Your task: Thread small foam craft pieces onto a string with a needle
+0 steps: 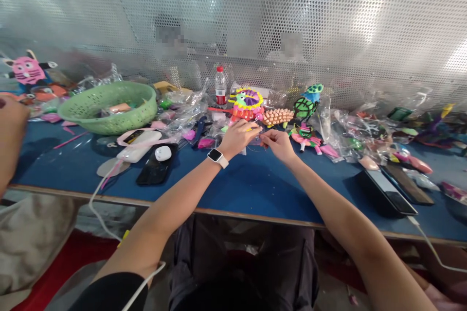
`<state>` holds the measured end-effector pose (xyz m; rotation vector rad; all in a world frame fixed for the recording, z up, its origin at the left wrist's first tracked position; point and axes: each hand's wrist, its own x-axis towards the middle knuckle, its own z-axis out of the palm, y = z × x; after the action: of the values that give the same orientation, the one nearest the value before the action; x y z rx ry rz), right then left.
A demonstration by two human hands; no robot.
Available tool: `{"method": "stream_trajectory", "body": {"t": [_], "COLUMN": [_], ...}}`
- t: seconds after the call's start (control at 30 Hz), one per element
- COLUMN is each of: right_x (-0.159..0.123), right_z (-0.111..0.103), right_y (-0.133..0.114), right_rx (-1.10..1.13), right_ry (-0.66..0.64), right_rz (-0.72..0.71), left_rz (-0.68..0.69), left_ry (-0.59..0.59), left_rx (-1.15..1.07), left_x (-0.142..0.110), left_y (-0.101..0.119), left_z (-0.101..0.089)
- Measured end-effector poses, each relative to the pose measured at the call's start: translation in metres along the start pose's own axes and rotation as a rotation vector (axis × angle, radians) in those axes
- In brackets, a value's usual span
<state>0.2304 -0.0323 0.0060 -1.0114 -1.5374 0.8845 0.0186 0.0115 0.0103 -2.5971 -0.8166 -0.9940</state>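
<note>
My left hand (pixel 240 140), with a watch (pixel 215 155) on its wrist, reaches over the table with its fingers bent together. Whatever lies under them is too small to make out. Close by on its right, my right hand (pixel 280 145) pinches thumb and fingers around something tiny that I cannot name. Just behind the hands stand a snail-like clay figure (pixel 247 99) with a purple and yellow shell and an orange, scaly clay figure (pixel 278 117). To the right of my right hand lies a pink and green clay figure (pixel 305 135); a green and blue turtle-like one (pixel 307 106) is behind it.
A green basket (pixel 109 129) and a phone (pixel 149 172) with a white earbud case (pixel 163 153) lie left. Behind stands a bottle (pixel 220 88) before a perforated metal panel (pixel 233 24). At right rests a charging phone (pixel 390 192). Another person's hand (pixel 12 131) shows far left.
</note>
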Motion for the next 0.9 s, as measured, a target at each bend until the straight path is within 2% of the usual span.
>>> {"method": "stream_trajectory", "body": {"t": [0.23,0.4,0.57,0.8,0.9], "right_x": [-0.006,-0.007,-0.005,-0.001,0.001], "right_z": [0.001,-0.004,-0.012,-0.017,-0.018], "right_y": [-0.006,-0.005,-0.001,-0.002,-0.004], "right_rx": [-0.241,-0.382,-0.527,-0.608,-0.617], "right_ry": [0.094,0.112,0.089,0.090,0.094], "right_rz": [-0.180,-0.279,-0.402,-0.519,-0.521], "left_rz": [-0.132,-0.259,-0.364,-0.503,-0.507], "left_ry": [0.014,-0.012,-0.100,-0.183,-0.204], "left_rx": [-0.161,-0.470,-0.836,-1.352,-1.430], "left_x": [0.001,0.005,0.011,0.009,0.007], "left_y": [0.002,0.008,0.009,0.014,0.013], "left_z": [0.001,-0.003,-0.006,-0.003,-0.003]}}
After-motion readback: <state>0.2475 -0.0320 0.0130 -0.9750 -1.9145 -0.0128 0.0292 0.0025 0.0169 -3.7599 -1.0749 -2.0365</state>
